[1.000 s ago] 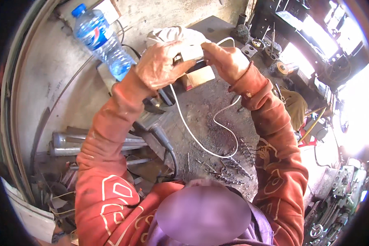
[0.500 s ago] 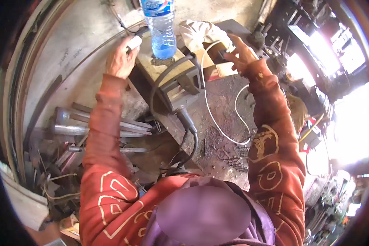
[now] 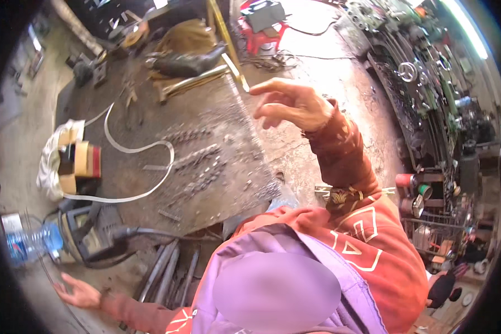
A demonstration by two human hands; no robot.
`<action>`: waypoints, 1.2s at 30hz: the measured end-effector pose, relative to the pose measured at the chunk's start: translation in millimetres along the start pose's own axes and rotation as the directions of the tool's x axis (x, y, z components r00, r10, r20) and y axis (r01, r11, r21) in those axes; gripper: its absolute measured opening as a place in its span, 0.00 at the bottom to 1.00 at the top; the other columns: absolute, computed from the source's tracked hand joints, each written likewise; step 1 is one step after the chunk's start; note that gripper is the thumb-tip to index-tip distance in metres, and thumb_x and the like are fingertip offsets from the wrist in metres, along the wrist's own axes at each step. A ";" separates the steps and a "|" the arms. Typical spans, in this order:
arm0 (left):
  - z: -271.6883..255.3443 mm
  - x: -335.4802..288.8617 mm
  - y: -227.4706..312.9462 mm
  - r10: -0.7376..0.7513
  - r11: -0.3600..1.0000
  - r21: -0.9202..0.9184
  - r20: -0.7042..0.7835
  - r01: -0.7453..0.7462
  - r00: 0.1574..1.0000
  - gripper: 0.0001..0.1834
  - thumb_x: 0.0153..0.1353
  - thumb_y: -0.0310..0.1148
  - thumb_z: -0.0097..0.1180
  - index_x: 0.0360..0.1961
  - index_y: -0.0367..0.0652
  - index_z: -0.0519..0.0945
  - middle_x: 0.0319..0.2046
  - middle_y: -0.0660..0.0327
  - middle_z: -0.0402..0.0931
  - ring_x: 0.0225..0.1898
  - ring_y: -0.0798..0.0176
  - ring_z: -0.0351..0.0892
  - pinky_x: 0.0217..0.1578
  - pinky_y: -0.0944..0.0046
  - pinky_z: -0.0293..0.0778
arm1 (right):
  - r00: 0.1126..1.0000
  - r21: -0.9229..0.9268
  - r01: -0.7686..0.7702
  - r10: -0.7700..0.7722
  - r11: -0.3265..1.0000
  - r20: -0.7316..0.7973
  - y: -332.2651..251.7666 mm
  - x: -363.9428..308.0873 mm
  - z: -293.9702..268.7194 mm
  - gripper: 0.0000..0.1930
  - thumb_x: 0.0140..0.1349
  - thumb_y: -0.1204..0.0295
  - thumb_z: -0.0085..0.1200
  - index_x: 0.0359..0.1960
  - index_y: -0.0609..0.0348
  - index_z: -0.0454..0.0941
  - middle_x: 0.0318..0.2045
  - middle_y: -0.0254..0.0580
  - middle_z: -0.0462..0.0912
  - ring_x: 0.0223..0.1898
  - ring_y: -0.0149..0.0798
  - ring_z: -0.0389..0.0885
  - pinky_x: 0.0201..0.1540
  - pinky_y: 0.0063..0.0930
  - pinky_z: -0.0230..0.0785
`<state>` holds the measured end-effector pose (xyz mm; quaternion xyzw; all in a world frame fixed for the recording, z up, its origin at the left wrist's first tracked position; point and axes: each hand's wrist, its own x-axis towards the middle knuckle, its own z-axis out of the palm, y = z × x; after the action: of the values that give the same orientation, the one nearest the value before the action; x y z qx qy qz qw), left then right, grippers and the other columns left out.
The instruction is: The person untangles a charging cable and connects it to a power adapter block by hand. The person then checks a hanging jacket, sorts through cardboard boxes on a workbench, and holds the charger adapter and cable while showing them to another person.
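- Hands: right hand [image 3: 292, 104] raised above the bench [image 3: 206, 139], fingers loosely curled, grip apart and holding nothing; left hand [image 3: 79, 292] low at the lower left, palm spread, grip apart and empty.
- Bottle [image 3: 30, 240]: clear plastic with a blue label, lying at the far left beside a dark machine [image 3: 89, 231], nearest the left hand but apart from it. Probably light, smooth and easily dented; best held round the middle.
- Cable [image 3: 131, 149]: white, looped across the bench. Limp by the look of it.
- Bundle [image 3: 67, 158]: white cloth round small boxes, at the bench's left edge.
- Rods [image 3: 170, 270]: metal, below the bench; likely heavy and stiff.
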<state>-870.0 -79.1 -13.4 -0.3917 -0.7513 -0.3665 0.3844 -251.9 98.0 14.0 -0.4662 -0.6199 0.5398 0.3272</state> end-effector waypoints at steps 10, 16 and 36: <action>-30.1 -81.2 376.8 0.236 0.814 -0.579 0.400 0.045 0.886 0.15 0.65 0.27 0.52 0.52 0.36 0.75 0.45 0.58 0.77 0.39 0.65 0.75 0.32 0.71 0.68 | 0.985 0.194 0.029 0.005 0.981 -0.172 129.2 -84.6 -193.1 0.18 0.64 0.68 0.56 0.52 0.65 0.72 0.31 0.40 0.83 0.27 0.29 0.81 0.26 0.21 0.72; -4.3 -146.7 569.4 0.510 0.542 -0.811 0.524 0.218 0.682 0.15 0.57 0.24 0.58 0.46 0.37 0.77 0.35 0.59 0.76 0.35 0.66 0.75 0.32 0.68 0.69 | 0.909 0.246 -0.127 0.212 0.961 -0.359 141.7 -151.4 -287.3 0.21 0.65 0.66 0.56 0.55 0.64 0.71 0.36 0.41 0.83 0.32 0.31 0.82 0.33 0.23 0.74; 209.5 -285.2 889.2 0.897 0.421 -0.902 0.397 0.099 -0.193 0.22 0.50 0.42 0.65 0.43 0.41 0.78 0.30 0.55 0.79 0.35 0.50 0.80 0.38 0.53 0.75 | 0.505 -0.135 -0.847 0.697 0.515 -0.510 392.4 -129.7 -495.3 0.25 0.55 0.53 0.61 0.51 0.53 0.76 0.50 0.51 0.79 0.54 0.55 0.75 0.57 0.43 0.67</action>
<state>-43.5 389.3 -129.4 -0.8811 -0.3544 -0.0579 -0.3077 332.0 150.8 -255.1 -0.8466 -0.3484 0.3966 0.0678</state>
